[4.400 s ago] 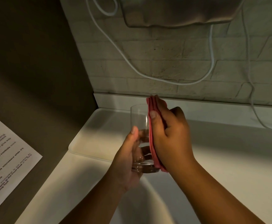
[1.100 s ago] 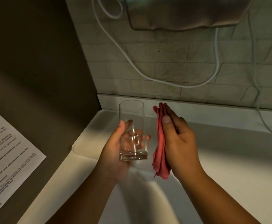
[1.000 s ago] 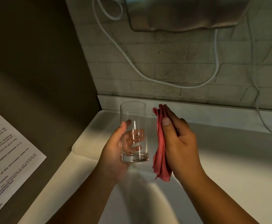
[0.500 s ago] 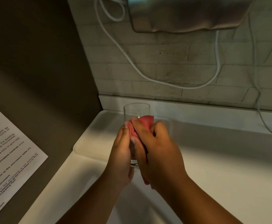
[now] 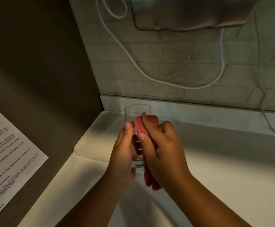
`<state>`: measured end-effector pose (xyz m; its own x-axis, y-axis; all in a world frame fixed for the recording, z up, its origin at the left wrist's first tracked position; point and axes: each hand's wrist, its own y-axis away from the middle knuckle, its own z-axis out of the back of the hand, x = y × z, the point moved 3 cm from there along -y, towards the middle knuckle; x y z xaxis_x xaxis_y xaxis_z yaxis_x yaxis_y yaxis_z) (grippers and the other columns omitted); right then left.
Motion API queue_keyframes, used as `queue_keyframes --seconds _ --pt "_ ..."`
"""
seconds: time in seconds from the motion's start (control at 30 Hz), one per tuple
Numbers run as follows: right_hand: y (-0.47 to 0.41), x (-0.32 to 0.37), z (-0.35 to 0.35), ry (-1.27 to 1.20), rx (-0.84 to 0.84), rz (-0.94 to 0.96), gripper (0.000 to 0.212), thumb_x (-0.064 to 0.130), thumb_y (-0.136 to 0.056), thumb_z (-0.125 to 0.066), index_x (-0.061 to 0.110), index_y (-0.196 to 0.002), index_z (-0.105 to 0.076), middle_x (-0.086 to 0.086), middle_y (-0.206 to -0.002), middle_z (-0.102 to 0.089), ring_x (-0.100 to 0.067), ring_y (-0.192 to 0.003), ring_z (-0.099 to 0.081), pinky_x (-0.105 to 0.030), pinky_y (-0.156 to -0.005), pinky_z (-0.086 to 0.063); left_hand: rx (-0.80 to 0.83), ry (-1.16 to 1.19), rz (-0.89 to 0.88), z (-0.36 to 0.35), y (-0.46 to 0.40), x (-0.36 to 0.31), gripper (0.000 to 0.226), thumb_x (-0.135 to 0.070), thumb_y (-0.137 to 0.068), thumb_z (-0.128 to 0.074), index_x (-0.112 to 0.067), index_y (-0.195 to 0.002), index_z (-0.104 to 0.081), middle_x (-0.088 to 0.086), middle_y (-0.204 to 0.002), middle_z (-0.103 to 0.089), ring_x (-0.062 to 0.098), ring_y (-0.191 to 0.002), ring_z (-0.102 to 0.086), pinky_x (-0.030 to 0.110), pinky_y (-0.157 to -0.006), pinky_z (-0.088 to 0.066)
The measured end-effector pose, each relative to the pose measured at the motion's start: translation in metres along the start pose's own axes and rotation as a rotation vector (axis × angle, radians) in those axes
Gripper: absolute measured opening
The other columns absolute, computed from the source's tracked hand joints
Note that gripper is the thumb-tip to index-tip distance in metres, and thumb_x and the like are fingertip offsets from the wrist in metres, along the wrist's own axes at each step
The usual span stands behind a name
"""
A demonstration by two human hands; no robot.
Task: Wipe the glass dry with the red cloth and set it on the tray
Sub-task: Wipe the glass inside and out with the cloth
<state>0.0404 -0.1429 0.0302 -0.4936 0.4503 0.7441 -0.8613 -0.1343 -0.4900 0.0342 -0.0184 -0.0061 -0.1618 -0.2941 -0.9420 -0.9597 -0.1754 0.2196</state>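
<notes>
A clear straight glass [image 5: 134,112] stands upright in the air above the white counter, gripped around its lower half by my left hand [image 5: 122,154]. My right hand [image 5: 163,151] presses a folded red cloth [image 5: 144,126] flat against the glass's right and near side, with the cloth's lower end hanging below the glass base. The white tray [image 5: 91,145] lies on the counter just behind and left of both hands, in the corner. Most of the glass's lower body is hidden by fingers and cloth.
A dark panel [image 5: 35,79] rises at the left with a printed notice [image 5: 7,159] on it. A brick-patterned wall [image 5: 174,63] backs the counter, with white cables [image 5: 133,64] looping down from a metal unit [image 5: 190,12] overhead. The white counter [image 5: 223,169] stretches right.
A second ago the cloth was held apart to the right of the glass. My right hand has since brought it onto the glass and now presses it against the side.
</notes>
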Motion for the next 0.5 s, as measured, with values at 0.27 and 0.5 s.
queue_keyframes --seconds 0.27,0.5 --pt "-0.014 -0.010 0.006 -0.108 -0.091 -0.045 0.047 0.056 -0.098 -0.042 0.050 -0.144 -0.041 0.010 -0.104 -0.049 0.002 -0.090 -0.058 -0.003 -0.070 -0.046 0.053 -0.012 -0.066 -0.007 0.004 0.000 0.080 -0.079 -0.074 -0.060 -0.031 -0.137 -0.069 0.019 -0.112 -0.081 0.034 -0.101 -0.081 0.049 -0.080 -0.066" --pt "-0.018 -0.026 0.002 -0.398 -0.097 -0.305 0.022 0.041 -0.103 -0.049 0.042 -0.118 -0.065 0.008 -0.098 -0.058 0.012 -0.085 -0.062 -0.001 -0.062 -0.044 0.038 0.149 0.003 -0.005 0.002 0.002 0.066 -0.069 -0.085 -0.053 -0.028 -0.135 -0.069 0.027 -0.117 -0.080 0.042 -0.109 -0.077 0.061 -0.099 -0.058"
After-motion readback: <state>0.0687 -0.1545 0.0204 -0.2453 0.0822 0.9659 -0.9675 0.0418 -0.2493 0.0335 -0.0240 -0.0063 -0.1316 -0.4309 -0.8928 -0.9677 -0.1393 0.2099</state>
